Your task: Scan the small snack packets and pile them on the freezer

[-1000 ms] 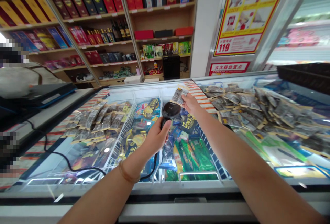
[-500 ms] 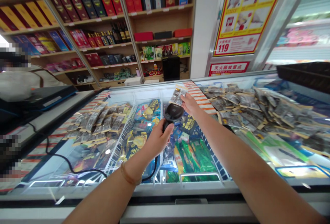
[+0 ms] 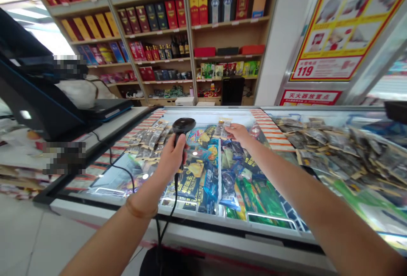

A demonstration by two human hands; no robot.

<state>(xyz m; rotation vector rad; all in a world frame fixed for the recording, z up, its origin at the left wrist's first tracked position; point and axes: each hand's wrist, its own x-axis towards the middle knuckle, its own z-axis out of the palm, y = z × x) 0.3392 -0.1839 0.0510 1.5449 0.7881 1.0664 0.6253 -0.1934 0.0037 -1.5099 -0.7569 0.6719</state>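
Note:
My left hand (image 3: 173,155) is wrapped round the handle of a black barcode scanner (image 3: 184,125), held upright over the chest freezer (image 3: 219,221). A black cord hangs from the handle. Pinched in the fingers of my right hand (image 3: 239,133) is a small, clear-fronted snack packet (image 3: 222,129), apart from the scanner and to its right. Similar packets lie in a pile (image 3: 151,138) left of the scanner and in a larger pile (image 3: 333,142) to the right. Colourful bags (image 3: 254,193) show through the freezer's glass.
A black till screen (image 3: 34,72) and a flat black device (image 3: 111,108) stand on the left counter. Shelves (image 3: 152,34) of boxes and bottles line the back wall. A dark basket (image 3: 396,110) sits at the far right.
The scanner in my left hand has moved left, away from the packet, and now stands more upright. My right hand still holds the packet. The view has swung left.

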